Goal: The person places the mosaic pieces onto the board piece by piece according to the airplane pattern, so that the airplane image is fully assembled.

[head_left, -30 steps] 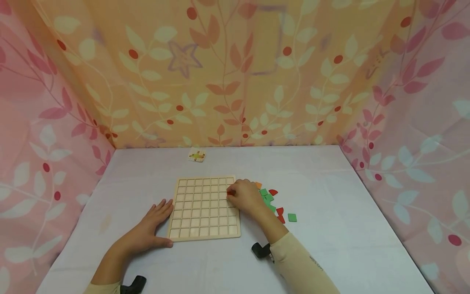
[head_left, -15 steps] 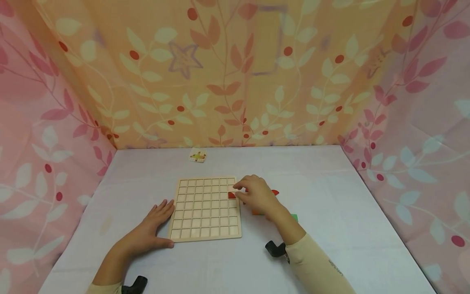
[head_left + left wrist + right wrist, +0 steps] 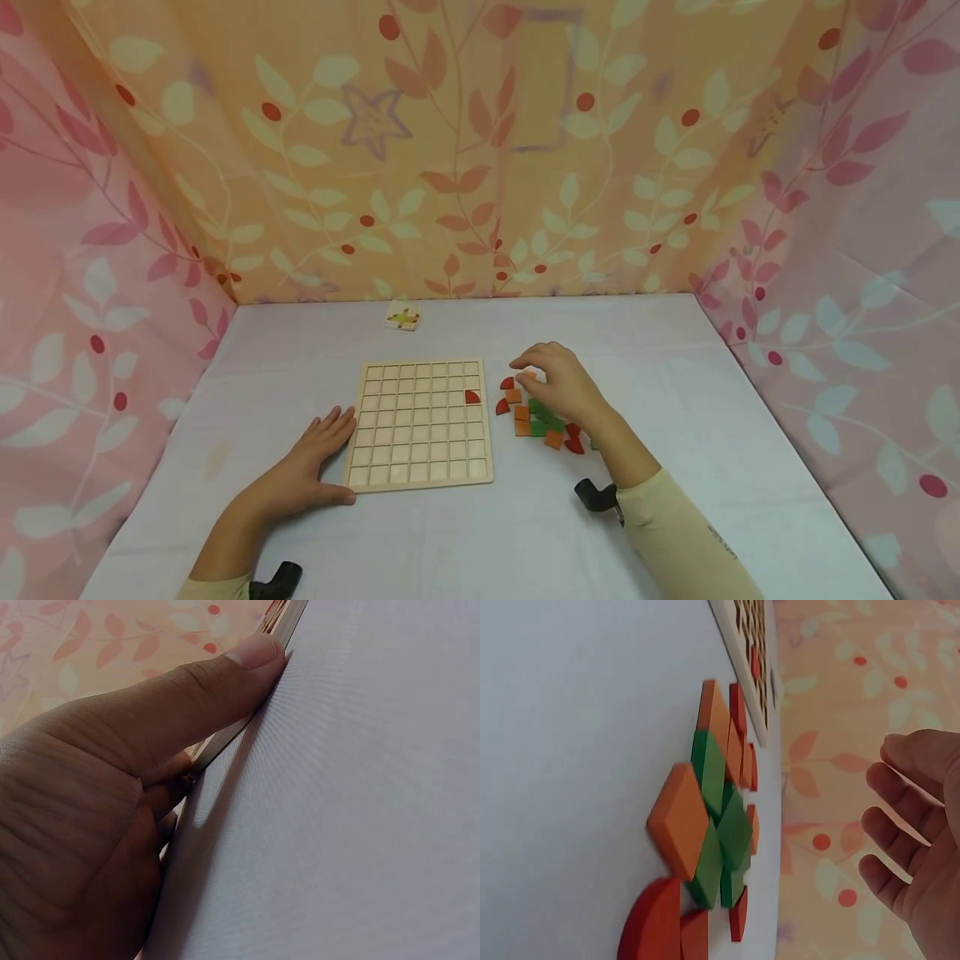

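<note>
A pale wooden grid board lies flat on the table. My left hand rests against its left edge, thumb at the near corner and fingers spread along the side. In the left wrist view the thumb touches the board's rim. One red quarter-round piece sits in a cell of the right-hand column. My right hand hovers over the loose pieces, fingers bent loosely with nothing between them. Orange squares, green squares and red quarter-rounds lie bunched right of the board, some hidden under the hand.
A small patterned card lies behind the board near the table's back edge. White cloth covers the table. Leaf-printed curtains stand at the back and both sides. A black wrist mount sticks out below the right wrist.
My right hand has let go of the red quarter-round piece, leaving it in a board cell, and moved right over the loose pieces. The left hand has stayed at the board's edge.
</note>
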The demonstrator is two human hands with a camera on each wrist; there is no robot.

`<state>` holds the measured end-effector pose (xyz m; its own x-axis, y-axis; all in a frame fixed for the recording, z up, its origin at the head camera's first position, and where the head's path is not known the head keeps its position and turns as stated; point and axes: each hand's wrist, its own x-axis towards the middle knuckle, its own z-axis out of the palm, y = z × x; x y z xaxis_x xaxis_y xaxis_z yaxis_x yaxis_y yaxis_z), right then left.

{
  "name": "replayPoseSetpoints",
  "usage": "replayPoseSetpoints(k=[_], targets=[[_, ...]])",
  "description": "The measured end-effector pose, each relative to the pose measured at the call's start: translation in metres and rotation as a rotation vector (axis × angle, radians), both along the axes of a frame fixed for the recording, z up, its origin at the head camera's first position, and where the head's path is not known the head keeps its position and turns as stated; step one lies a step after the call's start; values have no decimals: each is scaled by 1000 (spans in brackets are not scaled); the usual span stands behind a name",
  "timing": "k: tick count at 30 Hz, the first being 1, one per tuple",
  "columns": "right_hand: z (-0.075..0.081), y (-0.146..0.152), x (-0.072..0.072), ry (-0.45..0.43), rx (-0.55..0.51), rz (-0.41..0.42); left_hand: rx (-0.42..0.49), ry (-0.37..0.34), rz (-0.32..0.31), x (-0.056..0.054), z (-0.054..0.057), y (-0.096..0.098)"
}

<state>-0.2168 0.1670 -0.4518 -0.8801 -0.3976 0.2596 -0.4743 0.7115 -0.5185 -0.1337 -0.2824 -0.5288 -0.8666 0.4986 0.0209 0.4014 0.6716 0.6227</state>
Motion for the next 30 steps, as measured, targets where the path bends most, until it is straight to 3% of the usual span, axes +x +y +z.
replayPoseSetpoints(k=[13,22,30], targets=[[-18,20,-22,-82,36,-58,-7,-4,7,0,0,1],[-29,19,-36,-178,50,-95,-12,-14,12,0,-1,0],[-37,17,-44,-199,112,-100,-14,-14,13,-1,-2,0]])
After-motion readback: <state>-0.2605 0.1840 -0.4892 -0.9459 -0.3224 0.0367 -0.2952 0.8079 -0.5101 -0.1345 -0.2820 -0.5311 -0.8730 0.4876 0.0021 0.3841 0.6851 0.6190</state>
